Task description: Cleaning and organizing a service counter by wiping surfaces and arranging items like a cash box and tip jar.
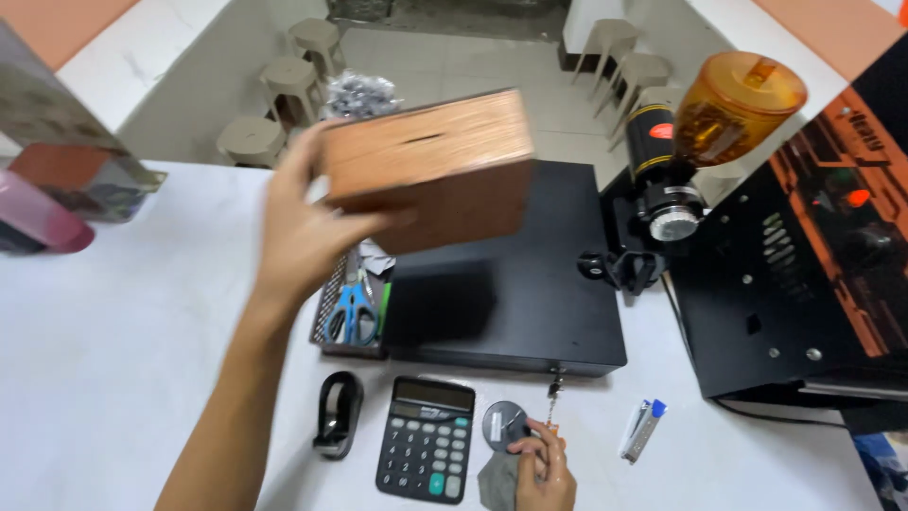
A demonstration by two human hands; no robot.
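Pinching a small set of keys [551, 409] that hangs from the lock of the black cash drawer [530, 274], the right hand [544, 468] sits at six o'clock in the view, nearest the person, fingers closed on the keys beside a round grey disc [503, 421] and above a grey cloth [497, 483]. Just to its nine o'clock lie a black calculator [427, 449] and a black tape dispenser [338, 414], and to its three o'clock a small white-and-blue tube [643, 429]. Further out, the left hand [303, 237] grasps a wooden box [430, 166] with a slot in its top, gripping it at one end only and holding it in the air above the drawer; the box looks blurred and tilted. Held from one end like that, it could twist out of the fingers and drop onto the drawer or onto the mesh tray [355, 312] of scissors at its eight o'clock. At the box's three o'clock stands a coffee grinder [681, 161] with an amber hopper, near enough that a wide swing could strike it. A tug on the keys with attention on the box could bend the one in the lock. Stools [284, 90] stand far off at twelve o'clock
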